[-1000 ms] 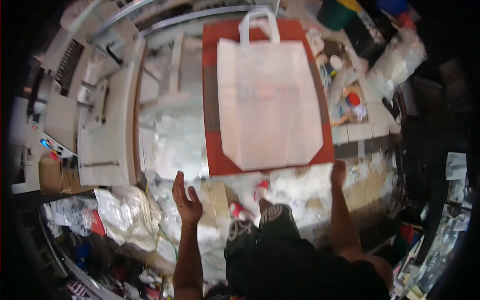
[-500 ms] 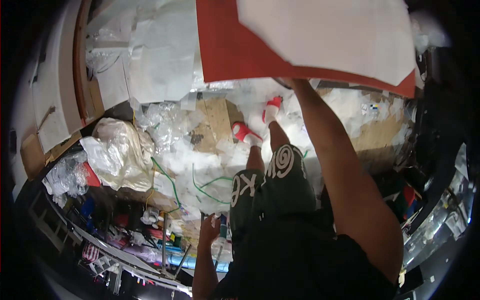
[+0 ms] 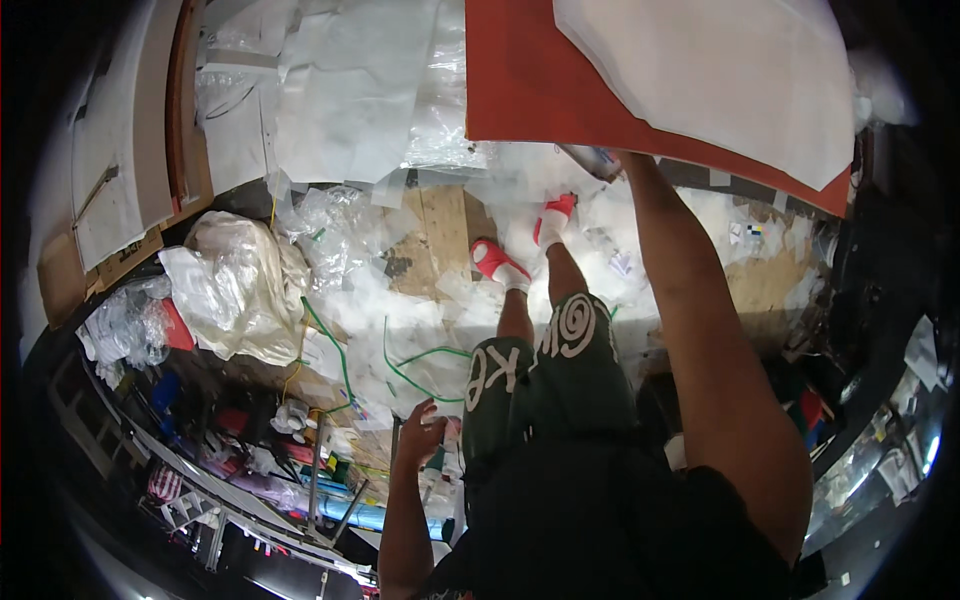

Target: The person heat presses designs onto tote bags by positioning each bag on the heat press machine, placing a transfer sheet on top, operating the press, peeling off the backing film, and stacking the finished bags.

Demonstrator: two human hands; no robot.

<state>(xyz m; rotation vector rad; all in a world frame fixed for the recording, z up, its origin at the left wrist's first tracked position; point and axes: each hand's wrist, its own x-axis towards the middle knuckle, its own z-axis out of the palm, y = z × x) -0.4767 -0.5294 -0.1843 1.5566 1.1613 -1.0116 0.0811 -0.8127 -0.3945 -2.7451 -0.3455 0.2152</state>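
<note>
A large red board (image 3: 510, 90) with a big white sheet (image 3: 710, 70) on its upper face is at the top right. My right forearm (image 3: 680, 270) reaches up to the board's near edge, and the hand itself is hidden beneath it. Beside that wrist, a small light object with a dark edge (image 3: 597, 160) pokes out from under the board; its kind is unclear. My left hand (image 3: 420, 438) hangs low by my left thigh, fingers apart and loosely bent, with nothing seen in it.
White scraps and clear plastic film (image 3: 345, 240) litter the wooden floor around my red slides (image 3: 490, 258). Green strapping (image 3: 425, 355) lies in loops near my legs. A bundled translucent plastic sheet (image 3: 240, 285) sits at the left. Behind it stands a metal-framed rack (image 3: 315, 465) with mixed items.
The red board and its white sheet have shifted right, along with the whole view somewhat. More of the small object under the board shows. My left hand is slightly higher, its fingers more spread.
</note>
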